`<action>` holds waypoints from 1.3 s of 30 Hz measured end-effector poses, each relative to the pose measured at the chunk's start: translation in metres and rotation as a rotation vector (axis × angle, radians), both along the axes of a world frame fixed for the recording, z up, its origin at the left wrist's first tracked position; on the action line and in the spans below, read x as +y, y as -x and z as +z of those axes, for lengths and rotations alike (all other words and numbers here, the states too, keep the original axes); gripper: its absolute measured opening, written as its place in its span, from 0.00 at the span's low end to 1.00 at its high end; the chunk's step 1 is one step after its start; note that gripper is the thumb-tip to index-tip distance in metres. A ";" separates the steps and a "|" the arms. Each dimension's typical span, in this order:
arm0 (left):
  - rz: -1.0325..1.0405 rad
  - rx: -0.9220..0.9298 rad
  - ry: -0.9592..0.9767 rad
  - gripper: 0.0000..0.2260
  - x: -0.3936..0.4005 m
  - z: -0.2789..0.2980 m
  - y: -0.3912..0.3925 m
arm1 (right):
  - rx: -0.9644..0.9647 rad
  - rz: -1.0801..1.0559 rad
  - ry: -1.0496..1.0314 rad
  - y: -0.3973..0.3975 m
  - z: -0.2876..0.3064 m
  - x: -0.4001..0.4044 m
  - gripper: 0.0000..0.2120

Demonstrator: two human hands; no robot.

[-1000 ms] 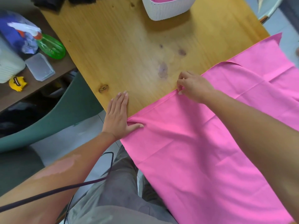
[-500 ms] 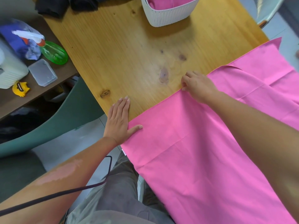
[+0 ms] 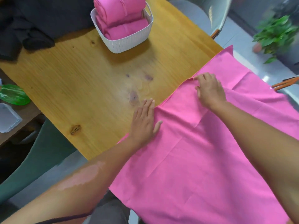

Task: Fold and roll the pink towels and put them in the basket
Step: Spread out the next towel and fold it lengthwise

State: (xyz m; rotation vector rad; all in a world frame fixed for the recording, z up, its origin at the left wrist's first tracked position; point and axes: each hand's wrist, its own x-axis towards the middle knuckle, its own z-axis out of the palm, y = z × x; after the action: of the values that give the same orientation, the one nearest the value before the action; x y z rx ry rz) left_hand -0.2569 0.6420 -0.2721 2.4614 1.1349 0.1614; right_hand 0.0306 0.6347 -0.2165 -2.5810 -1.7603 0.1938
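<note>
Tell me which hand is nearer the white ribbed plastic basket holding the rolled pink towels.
Left. The left hand lies flat at the spread pink towel's edge, almost straight below the white ribbed plastic basket. The right hand sits on the towel, farther out to the right.

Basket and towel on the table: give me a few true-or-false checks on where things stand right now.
1. The basket already holds rolled pink towels. True.
2. The left hand lies flat with straight fingers at the edge of the spread towel. True.
3. The right hand is lifted clear of the towel. False: it rests on the towel, fingers curled at its far edge.
4. The spread towel is already rolled up. False: it lies mostly flat, hanging over the table edge.
5. The basket stands on the spread towel. False: it stands on bare wood, apart from it.
</note>
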 end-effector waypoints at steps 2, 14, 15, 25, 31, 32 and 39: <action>0.019 0.039 0.023 0.38 -0.003 -0.008 -0.027 | -0.022 -0.090 0.013 -0.024 0.001 -0.005 0.20; 0.132 0.133 -0.097 0.42 -0.007 -0.032 -0.050 | 0.046 -0.233 0.063 -0.091 -0.013 -0.011 0.06; 0.131 0.142 -0.098 0.42 -0.008 -0.032 -0.050 | 0.029 -0.247 0.041 -0.092 -0.012 -0.010 0.06; 0.130 0.201 -0.107 0.40 -0.007 -0.030 -0.054 | -0.049 -0.339 0.029 -0.087 -0.023 -0.008 0.08; 0.130 0.196 -0.134 0.40 -0.007 -0.033 -0.054 | 0.329 -0.194 -0.029 -0.082 -0.017 0.018 0.17; 0.131 0.198 -0.139 0.40 -0.008 -0.033 -0.054 | 0.351 -0.155 0.002 -0.079 -0.018 0.023 0.16; 0.145 0.187 -0.150 0.40 -0.008 -0.036 -0.054 | 0.317 -0.218 -0.032 -0.081 -0.025 0.043 0.08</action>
State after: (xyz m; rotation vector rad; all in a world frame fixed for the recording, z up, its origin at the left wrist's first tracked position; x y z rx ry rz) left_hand -0.2025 0.6342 -0.3085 2.5678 1.4295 0.0615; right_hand 0.1111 0.6781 -0.2415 -2.5229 -1.3562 0.5304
